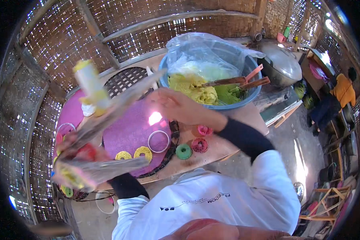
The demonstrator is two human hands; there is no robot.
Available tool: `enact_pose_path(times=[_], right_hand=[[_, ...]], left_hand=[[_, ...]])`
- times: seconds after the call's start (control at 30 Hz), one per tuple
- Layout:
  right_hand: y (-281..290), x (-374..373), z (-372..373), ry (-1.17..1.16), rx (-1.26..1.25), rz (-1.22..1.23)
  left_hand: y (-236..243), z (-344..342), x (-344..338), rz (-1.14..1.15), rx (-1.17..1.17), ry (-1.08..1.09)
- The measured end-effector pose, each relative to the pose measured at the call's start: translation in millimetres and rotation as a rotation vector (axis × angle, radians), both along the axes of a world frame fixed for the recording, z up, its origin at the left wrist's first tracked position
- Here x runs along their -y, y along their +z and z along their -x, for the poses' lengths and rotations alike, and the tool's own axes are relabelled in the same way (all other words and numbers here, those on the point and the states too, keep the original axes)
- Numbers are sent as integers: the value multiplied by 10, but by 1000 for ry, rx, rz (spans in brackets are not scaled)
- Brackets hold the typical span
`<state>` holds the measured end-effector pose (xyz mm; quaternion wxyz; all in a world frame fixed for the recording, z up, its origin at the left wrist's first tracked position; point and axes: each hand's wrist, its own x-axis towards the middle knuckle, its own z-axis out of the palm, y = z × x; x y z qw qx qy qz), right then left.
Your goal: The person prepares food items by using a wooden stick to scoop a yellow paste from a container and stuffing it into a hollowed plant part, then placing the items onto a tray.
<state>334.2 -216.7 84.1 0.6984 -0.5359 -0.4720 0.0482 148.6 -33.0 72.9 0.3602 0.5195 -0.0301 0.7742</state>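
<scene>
Gripping a blurred, light, stiff-looking grey flat tool (108, 116) near its lower end, left hand (74, 150) is closing around it while right hand (180, 108) is hovering loosely curled, empty, above the purple round mat (128, 132).

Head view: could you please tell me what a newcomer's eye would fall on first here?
Probably the blue basin at the back of the table, lined with clear plastic and holding yellow and green dough. Next, the purple mat in the middle, with yellow rings at its near edge. The left hand holds blurred sheets up close at the left; the right hand hovers over the mat.
</scene>
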Motion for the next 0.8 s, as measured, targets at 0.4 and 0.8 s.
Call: enact_pose_path(times=[0.4, 0.8], right_hand=[[-31, 956, -1184, -408, 1267, 1282], [-127, 552, -1521, -419, 1311, 1159]], left_hand=[[-279, 719, -153, -372, -479, 1236], [-233, 951, 225, -379, -643, 1328]])
